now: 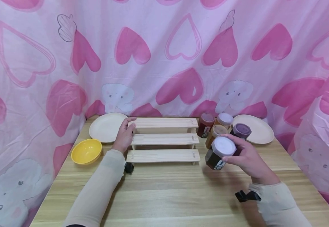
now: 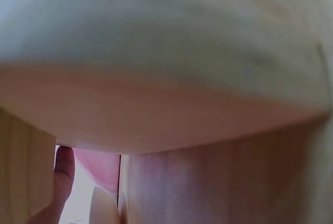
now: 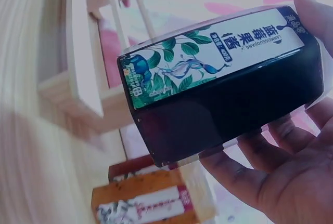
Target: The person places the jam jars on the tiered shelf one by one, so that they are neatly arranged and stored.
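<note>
My right hand (image 1: 248,159) grips a dark jam jar (image 1: 216,159) by its white lid, tilted above the table to the right of the rack. In the right wrist view, the jar (image 3: 223,104) shows a blueberry jam label with green leaves, and fingers curl around its lid end. My left hand (image 1: 124,135) holds the left end of a three-tier wooden rack (image 1: 164,139) near its top step. In the left wrist view, the sleeve and wrist cover most of the picture, and a fingertip (image 2: 64,164) shows beside the wood.
Behind the held jar stand a red jar (image 1: 205,126), an amber jar (image 1: 210,140), a white-lidded jar (image 1: 225,119) and a purple-lidded jar (image 1: 241,130). White plates lie at the back left (image 1: 105,127) and back right (image 1: 259,129). A yellow bowl (image 1: 86,152) sits left.
</note>
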Action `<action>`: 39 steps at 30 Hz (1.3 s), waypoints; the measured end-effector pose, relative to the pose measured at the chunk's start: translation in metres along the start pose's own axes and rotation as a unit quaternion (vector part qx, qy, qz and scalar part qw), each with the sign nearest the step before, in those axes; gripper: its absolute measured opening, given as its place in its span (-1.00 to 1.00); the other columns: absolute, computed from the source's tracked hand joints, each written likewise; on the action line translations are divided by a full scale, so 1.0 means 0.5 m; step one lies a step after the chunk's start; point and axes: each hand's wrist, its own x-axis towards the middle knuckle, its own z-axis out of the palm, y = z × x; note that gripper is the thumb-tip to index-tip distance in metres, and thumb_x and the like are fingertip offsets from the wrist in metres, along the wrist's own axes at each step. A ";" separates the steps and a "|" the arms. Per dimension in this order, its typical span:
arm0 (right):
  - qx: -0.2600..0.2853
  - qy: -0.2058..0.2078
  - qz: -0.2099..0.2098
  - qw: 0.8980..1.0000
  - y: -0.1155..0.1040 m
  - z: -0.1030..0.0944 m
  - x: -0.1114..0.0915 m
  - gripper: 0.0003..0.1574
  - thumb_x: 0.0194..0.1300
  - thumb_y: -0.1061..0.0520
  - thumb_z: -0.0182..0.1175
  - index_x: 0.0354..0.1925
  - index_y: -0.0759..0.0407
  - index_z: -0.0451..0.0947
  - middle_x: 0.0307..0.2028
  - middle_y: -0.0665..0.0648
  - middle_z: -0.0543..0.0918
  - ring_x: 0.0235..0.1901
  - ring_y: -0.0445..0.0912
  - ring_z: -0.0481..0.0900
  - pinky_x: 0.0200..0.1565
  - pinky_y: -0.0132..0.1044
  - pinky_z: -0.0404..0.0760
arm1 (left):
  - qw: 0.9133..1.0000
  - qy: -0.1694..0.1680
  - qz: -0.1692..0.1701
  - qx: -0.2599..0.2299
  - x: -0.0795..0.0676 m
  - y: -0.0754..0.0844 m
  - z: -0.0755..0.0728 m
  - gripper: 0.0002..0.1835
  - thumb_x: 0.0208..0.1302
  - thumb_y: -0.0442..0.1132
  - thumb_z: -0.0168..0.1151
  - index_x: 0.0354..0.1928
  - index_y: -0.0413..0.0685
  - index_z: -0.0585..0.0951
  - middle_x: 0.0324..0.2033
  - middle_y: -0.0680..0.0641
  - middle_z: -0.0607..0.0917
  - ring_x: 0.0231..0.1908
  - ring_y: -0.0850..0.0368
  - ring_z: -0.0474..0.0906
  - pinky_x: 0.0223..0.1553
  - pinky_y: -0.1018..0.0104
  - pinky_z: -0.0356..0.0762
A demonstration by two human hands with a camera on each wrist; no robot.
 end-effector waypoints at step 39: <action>-0.015 0.004 0.030 0.999 -0.090 0.094 0.165 -0.05 0.18 0.28 0.55 0.48 -0.01 0.45 0.23 0.19 0.59 0.17 0.02 0.60 0.15 -0.32 0.60 | 1.000 0.015 0.018 0.006 0.036 -0.072 -0.009 -0.62 0.70 -0.15 -0.08 0.40 -0.01 0.44 0.58 -0.03 0.20 0.37 0.13 0.12 0.21 0.26 0.22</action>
